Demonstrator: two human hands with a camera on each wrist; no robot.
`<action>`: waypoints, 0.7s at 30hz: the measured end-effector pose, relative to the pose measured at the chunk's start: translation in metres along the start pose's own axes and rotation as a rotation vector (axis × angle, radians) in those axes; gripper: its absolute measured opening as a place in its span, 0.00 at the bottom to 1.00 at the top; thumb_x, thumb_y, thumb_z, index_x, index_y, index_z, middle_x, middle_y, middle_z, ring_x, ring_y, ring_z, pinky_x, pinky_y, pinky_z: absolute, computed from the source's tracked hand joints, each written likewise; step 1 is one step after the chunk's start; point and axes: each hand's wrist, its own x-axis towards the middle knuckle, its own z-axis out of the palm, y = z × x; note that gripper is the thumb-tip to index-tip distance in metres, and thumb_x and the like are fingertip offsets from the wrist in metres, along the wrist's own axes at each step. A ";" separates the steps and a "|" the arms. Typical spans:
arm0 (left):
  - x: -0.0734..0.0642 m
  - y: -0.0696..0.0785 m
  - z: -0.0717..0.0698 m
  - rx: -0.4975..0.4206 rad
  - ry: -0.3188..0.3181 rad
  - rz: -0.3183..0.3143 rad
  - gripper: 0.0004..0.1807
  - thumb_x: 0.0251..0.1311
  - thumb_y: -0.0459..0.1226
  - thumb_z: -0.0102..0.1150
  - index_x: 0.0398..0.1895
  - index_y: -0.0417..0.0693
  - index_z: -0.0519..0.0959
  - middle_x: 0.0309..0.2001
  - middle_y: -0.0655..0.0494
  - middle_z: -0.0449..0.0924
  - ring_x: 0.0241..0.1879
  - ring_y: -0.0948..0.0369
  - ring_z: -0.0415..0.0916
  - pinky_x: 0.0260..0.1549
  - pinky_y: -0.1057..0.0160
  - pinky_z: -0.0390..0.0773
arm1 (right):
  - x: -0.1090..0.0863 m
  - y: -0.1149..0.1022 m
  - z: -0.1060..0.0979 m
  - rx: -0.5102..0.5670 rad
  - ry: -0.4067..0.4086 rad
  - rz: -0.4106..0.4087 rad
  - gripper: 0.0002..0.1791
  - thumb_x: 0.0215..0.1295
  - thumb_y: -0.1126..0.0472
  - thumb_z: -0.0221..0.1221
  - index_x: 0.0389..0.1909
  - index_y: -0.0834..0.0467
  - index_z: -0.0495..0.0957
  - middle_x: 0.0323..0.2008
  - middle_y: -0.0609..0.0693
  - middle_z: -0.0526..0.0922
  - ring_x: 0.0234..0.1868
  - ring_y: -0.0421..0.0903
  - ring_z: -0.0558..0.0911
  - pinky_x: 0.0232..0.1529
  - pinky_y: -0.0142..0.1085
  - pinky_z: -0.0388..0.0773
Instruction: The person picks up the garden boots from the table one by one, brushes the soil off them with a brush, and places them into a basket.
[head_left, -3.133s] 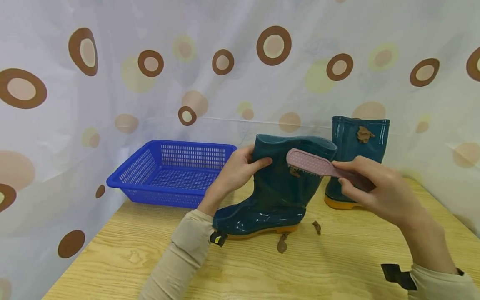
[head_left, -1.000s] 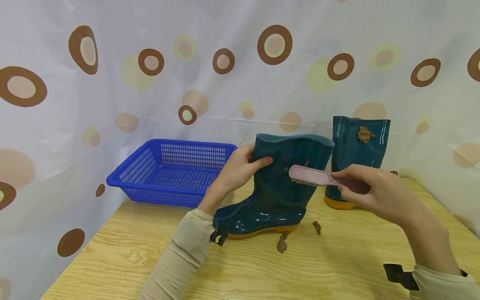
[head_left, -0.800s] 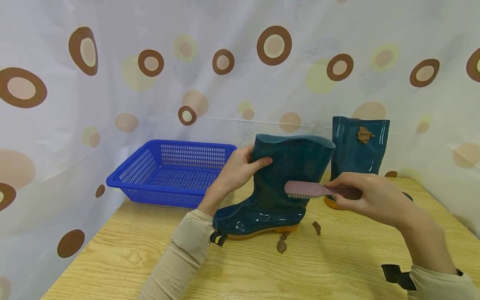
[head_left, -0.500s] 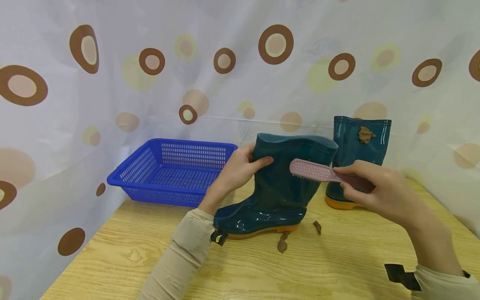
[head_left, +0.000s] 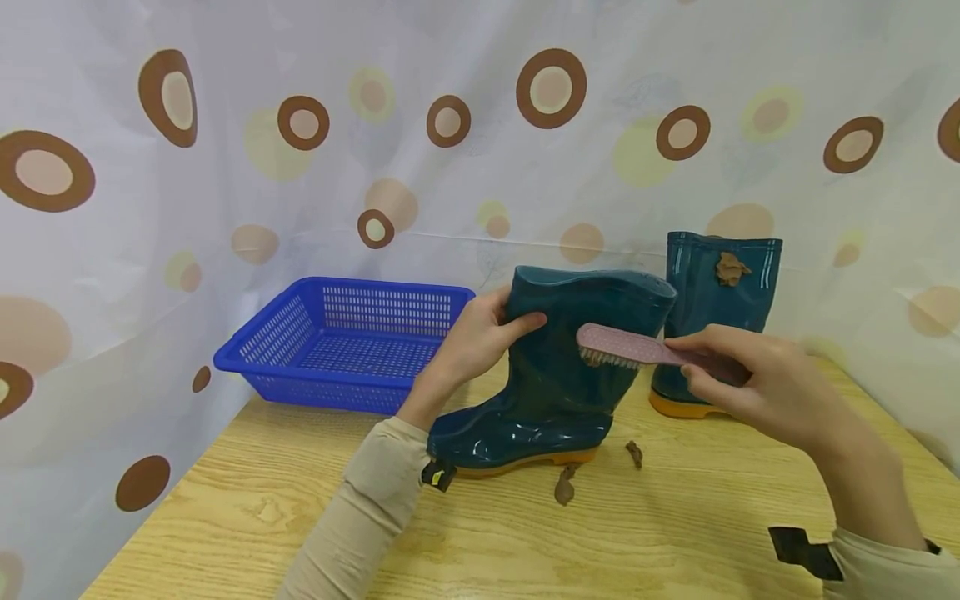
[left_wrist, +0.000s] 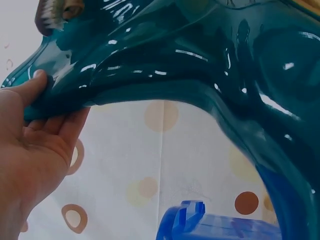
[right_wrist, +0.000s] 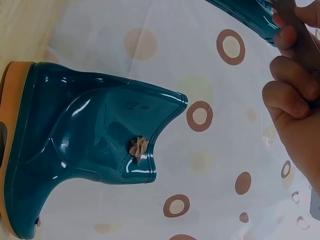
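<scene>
A dark green rubber boot (head_left: 540,392) with an orange sole stands on the table, toe to the left. My left hand (head_left: 472,337) grips its shaft near the top, thumb on the near side and fingers behind. In my right hand (head_left: 765,387) is the handle of a pink brush (head_left: 618,343), its bristles down against the boot's shaft. A bit of brown mud shows by the bristles in the left wrist view. Behind on the right stands a second green boot (head_left: 720,292), a brown clump (head_left: 730,269) stuck near its top; the right wrist view shows it sideways.
A blue perforated plastic basket (head_left: 360,387) sits at the back left of the wooden table (head_left: 480,542). Two brown mud pieces lie near the boot's heel, one mud piece (head_left: 565,486) in front and a smaller mud piece (head_left: 634,454) to the right. A patterned curtain (head_left: 465,167) hangs behind.
The brush in my right hand has moved down and up along the boot's shaft and is now slightly lower than half a second ago. My left hand keeps its hold on the boot.
</scene>
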 end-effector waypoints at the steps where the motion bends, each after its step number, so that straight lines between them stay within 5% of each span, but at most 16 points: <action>1: 0.000 0.000 0.001 0.001 0.005 0.008 0.17 0.69 0.43 0.59 0.56 0.47 0.78 0.49 0.50 0.85 0.47 0.58 0.85 0.50 0.60 0.83 | 0.000 0.000 0.000 0.005 -0.016 0.013 0.21 0.56 0.74 0.64 0.51 0.54 0.83 0.30 0.37 0.80 0.21 0.29 0.67 0.21 0.20 0.64; 7: 0.002 0.003 0.010 -0.010 0.089 0.053 0.14 0.68 0.42 0.59 0.53 0.47 0.79 0.45 0.50 0.87 0.44 0.58 0.86 0.45 0.62 0.84 | -0.002 0.002 -0.001 0.024 -0.178 0.128 0.13 0.70 0.66 0.57 0.52 0.53 0.82 0.21 0.33 0.67 0.18 0.29 0.63 0.19 0.25 0.63; 10: 0.004 0.007 0.017 -0.037 0.116 0.064 0.14 0.68 0.42 0.59 0.52 0.46 0.79 0.34 0.49 0.85 0.36 0.60 0.86 0.36 0.66 0.83 | -0.004 0.004 0.001 0.067 -0.255 0.180 0.12 0.72 0.64 0.56 0.51 0.53 0.83 0.20 0.33 0.68 0.18 0.29 0.64 0.19 0.27 0.64; 15: 0.015 0.021 0.026 -0.021 0.180 0.071 0.13 0.69 0.44 0.59 0.49 0.46 0.79 0.29 0.51 0.81 0.30 0.62 0.82 0.28 0.70 0.76 | -0.007 0.007 0.001 0.170 -0.374 0.263 0.12 0.71 0.63 0.57 0.51 0.52 0.83 0.32 0.36 0.82 0.25 0.30 0.73 0.25 0.29 0.73; 21: 0.039 0.049 0.020 -0.051 0.357 0.133 0.14 0.68 0.44 0.60 0.46 0.43 0.78 0.37 0.48 0.86 0.37 0.60 0.84 0.32 0.68 0.78 | -0.004 0.012 0.008 0.360 -0.605 0.420 0.16 0.72 0.59 0.56 0.58 0.57 0.78 0.40 0.45 0.83 0.33 0.36 0.77 0.30 0.31 0.75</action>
